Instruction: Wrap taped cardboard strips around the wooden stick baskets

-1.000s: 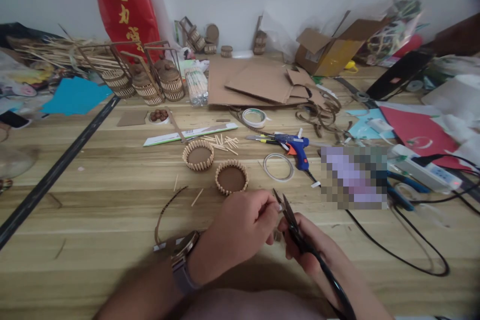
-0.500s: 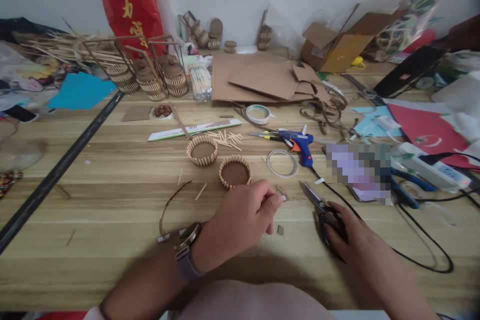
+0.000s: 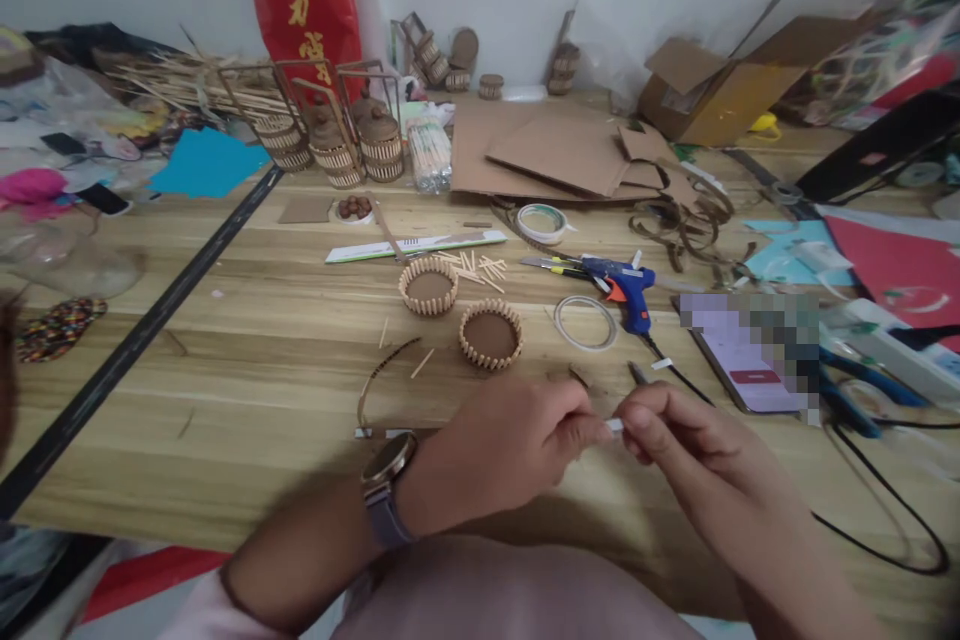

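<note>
My left hand (image 3: 510, 435), with a watch on its wrist, pinches a small white piece (image 3: 614, 425) between thumb and fingertips. From the other side my right hand (image 3: 690, 450) closes its thumb and fingers on the same piece. Just behind my left hand stands a round brown tray ringed with short sticks (image 3: 491, 334), and a similar ring (image 3: 427, 287) is to its left. The tip of the scissors (image 3: 638, 373) shows behind my right hand; the rest is hidden. A thin curved strip (image 3: 373, 375) lies left of my left hand.
A blue glue gun (image 3: 628, 285) with a black cable lies behind my right hand, near tape rolls (image 3: 585, 323) and a phone (image 3: 739, 360). Farther back are cardboard sheets (image 3: 555, 155), small lidded baskets (image 3: 381, 145) and an open box (image 3: 705, 90). Loose sticks (image 3: 480, 265) lie mid-table.
My right hand has let go of the scissors and moved left to meet my left hand at the small white piece. The view has shifted a little to the left.
</note>
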Demonstrator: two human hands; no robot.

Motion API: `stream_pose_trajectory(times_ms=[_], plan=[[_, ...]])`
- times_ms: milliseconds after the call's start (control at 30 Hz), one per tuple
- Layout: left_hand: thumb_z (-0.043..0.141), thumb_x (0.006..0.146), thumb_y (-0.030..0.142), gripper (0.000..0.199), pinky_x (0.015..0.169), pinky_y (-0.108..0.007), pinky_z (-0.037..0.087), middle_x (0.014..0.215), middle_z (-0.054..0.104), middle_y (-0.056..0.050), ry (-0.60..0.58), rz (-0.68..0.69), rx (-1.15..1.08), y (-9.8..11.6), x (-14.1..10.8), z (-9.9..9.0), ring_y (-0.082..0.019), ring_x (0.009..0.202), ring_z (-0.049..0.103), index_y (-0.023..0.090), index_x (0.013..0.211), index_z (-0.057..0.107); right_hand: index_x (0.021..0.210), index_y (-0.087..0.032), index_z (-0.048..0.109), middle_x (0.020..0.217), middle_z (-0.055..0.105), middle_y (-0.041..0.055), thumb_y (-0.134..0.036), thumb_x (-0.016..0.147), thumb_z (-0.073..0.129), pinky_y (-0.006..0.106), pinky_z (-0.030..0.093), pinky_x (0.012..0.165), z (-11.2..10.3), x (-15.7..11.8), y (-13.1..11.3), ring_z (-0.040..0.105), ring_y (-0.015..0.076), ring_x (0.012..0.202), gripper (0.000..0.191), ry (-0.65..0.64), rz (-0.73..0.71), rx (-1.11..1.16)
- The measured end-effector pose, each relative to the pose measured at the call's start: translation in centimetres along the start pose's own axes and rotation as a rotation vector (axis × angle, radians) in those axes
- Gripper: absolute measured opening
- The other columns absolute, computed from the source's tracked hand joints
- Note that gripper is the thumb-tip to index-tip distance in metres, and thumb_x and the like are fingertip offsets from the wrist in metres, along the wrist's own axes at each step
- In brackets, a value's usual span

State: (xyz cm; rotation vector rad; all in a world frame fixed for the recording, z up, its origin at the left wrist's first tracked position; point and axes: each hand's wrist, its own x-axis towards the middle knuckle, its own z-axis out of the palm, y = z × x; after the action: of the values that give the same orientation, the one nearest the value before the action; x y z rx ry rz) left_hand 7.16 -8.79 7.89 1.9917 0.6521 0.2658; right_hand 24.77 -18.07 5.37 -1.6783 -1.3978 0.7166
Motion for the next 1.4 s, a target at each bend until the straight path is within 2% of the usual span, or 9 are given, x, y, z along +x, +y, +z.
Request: stream_pose_trajectory(times_ms=[167,300,600,767,967,1067,1200,1300,1400], plan=[[0.053,0.093,0.019,0.019,0.056,-0.020,0.033,0.060,0.058,0.007,-0.017,-0.007,-0.063,0.0,-0.3,-0.9,-0.006,0.053,0.049,0.018,0.074,0.059,0.063,-0.022,0.056,0.054,0.048,-0.0029,-0.059,0.089,0.056,0.023,0.036,0.046,-0.2,-0.3,0.8,0.043,0.0112,0.051,0.045,0.014,0.102,0.089],[0.055,0.087,0.018,0.015,0.053,-0.020,0.030,0.058,0.053,0.008,0.047,-0.021,-0.049,0.1,-0.1,-0.9,-0.006,0.053,0.046,0.017,0.072,0.060,0.066,-0.022,0.055,0.056,0.049,-0.0031,-0.057,0.090,0.056,0.022,0.037,0.048,0.2,-0.3,0.5,0.043,0.0111,0.053,0.043,0.038,0.141,0.180],[0.060,0.079,0.021,0.008,0.054,-0.020,0.033,0.063,0.059,0.006,0.117,-0.022,-0.057,0.6,0.5,-0.6,-0.008,0.057,0.049,0.017,0.074,0.064,0.063,-0.023,0.056,0.054,0.052,-0.0024,-0.060,0.089,0.053,0.023,0.041,0.048,0.9,-0.2,-1.0,0.049,0.0120,0.051,0.046,0.150,0.033,-0.033],[0.057,0.078,0.018,0.009,0.056,-0.021,0.032,0.066,0.060,0.005,0.121,0.014,0.011,0.6,0.6,-0.6,-0.008,0.060,0.050,0.018,0.075,0.065,0.063,-0.022,0.055,0.053,0.051,-0.0027,-0.057,0.091,0.053,0.021,0.039,0.044,0.9,0.0,-1.1,0.047,0.0109,0.048,0.045,0.088,0.053,0.065],[0.056,0.079,0.019,0.009,0.053,-0.019,0.033,0.062,0.058,0.007,0.091,-0.034,-0.083,0.4,0.4,-1.3,-0.007,0.055,0.047,0.018,0.076,0.065,0.063,-0.023,0.052,0.052,0.051,-0.0031,-0.054,0.094,0.051,0.022,0.040,0.045,0.8,0.3,-0.6,0.047,0.0110,0.048,0.044,0.067,0.063,0.139],[0.056,0.080,0.021,0.010,0.053,-0.019,0.035,0.062,0.058,0.007,0.105,-0.055,-0.108,0.3,0.5,-1.5,-0.008,0.055,0.048,0.018,0.076,0.065,0.074,-0.024,0.058,0.060,0.057,-0.0021,-0.047,0.096,0.050,0.025,0.044,0.051,0.8,0.2,-0.5,0.054,0.0133,0.054,0.033,0.133,-0.025,-0.020],[0.056,0.079,0.021,0.010,0.050,-0.019,0.034,0.060,0.058,0.007,0.159,-0.123,-0.135,0.0,0.9,-1.6,-0.008,0.054,0.049,0.018,0.076,0.065,0.104,-0.027,0.061,0.088,0.065,0.0042,-0.033,0.092,0.061,0.035,0.048,0.074,1.2,-0.1,-1.2,0.062,0.0211,0.083,0.013,0.470,-0.302,-0.445],[0.056,0.079,0.022,0.010,0.050,-0.020,0.033,0.060,0.059,0.006,0.205,-0.146,-0.143,-0.3,1.1,-1.6,-0.009,0.056,0.051,0.018,0.076,0.065,0.103,-0.027,0.063,0.090,0.066,0.0053,-0.023,0.090,0.063,0.037,0.044,0.074,1.8,0.0,-1.8,0.061,0.0224,0.084,0.014,0.460,-0.464,-0.610],[0.056,0.080,0.022,0.011,0.053,-0.020,0.036,0.063,0.062,0.005,0.217,-0.129,-0.149,-0.5,1.0,-1.4,-0.010,0.058,0.054,0.018,0.078,0.066,0.104,-0.026,0.064,0.088,0.067,0.0060,-0.022,0.090,0.062,0.037,0.043,0.071,2.3,0.5,-2.0,0.062,0.0229,0.080,0.015,0.403,-0.523,-0.625]])
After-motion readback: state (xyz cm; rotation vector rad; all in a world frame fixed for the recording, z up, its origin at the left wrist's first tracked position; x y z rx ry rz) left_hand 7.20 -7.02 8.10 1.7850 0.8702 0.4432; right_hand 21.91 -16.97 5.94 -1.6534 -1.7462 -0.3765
